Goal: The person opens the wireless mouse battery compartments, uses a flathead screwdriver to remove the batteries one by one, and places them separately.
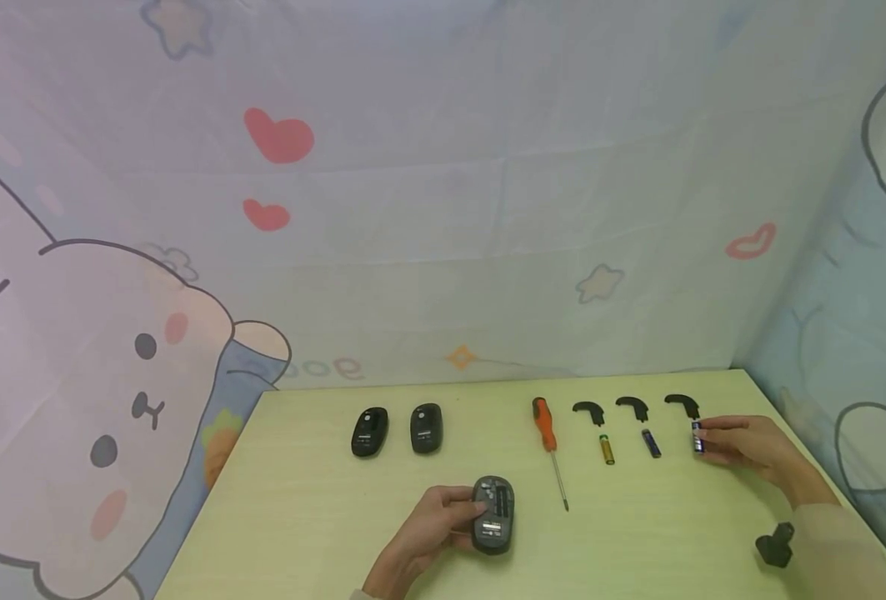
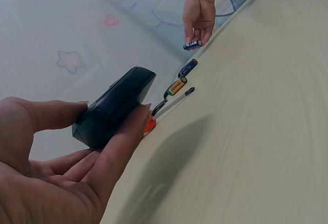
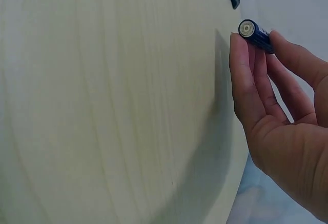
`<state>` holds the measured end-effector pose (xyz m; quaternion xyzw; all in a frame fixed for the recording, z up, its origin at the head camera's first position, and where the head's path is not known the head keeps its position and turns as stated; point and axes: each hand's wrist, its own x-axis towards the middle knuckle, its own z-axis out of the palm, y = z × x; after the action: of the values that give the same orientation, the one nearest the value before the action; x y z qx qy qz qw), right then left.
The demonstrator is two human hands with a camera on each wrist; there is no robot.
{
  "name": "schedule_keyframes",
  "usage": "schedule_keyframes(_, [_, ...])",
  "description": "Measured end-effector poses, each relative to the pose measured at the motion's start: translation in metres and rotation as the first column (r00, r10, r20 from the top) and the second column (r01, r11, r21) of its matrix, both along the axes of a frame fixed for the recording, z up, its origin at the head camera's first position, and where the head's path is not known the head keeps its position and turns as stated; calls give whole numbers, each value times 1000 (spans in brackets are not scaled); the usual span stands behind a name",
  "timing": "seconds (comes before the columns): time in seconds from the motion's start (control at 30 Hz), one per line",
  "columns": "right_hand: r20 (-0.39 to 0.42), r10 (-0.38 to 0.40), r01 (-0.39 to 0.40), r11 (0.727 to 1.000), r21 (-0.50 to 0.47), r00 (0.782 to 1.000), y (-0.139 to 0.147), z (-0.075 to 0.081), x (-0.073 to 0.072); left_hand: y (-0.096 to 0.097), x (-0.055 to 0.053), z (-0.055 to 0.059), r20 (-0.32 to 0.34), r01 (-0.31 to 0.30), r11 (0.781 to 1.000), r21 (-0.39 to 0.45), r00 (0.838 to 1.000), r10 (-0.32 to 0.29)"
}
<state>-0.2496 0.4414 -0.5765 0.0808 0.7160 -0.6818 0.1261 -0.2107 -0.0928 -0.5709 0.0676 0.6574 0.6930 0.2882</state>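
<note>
My left hand (image 1: 440, 518) holds a dark computer mouse (image 1: 493, 533) with its underside and open battery slot facing up. In the left wrist view, thumb and fingers grip the mouse (image 2: 115, 106) by its sides, off the table. Over at the right, my right hand (image 1: 750, 448) pinches a blue battery (image 1: 698, 437). The right wrist view shows one flat end of that battery (image 3: 254, 35) between thumb and fingertips. Beside it lie another blue battery (image 1: 651, 443) and a yellow-green battery (image 1: 607, 450).
Two black mice (image 1: 370, 432) lie underside up at the back left. An orange-handled screwdriver (image 1: 544, 427) lies mid-table. Several curved black covers (image 1: 632, 407) form a row along the back right. A patterned cloth (image 1: 443, 208) hangs behind the table.
</note>
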Motion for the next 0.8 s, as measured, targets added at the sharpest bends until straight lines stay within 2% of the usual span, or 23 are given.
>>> schedule_keyframes(0.43, [23, -2, 0, 998, 67, 1000, 5, -1, -7, 0, 0, -1, 4, 7, 1000, 0, 1000, -7])
schedule_keyframes(0.6, [10, -16, 15, 988, 151, 1000, 4, 2, -9, 2, 0, -1, 5, 8, 1000, 9, 1000, -8])
schedule_keyframes(0.8, [-20, -9, 14, 962, 271, 1000, 5, 2, -12, 1, 0, -1, 4, 7, 1000, 4, 1000, -7])
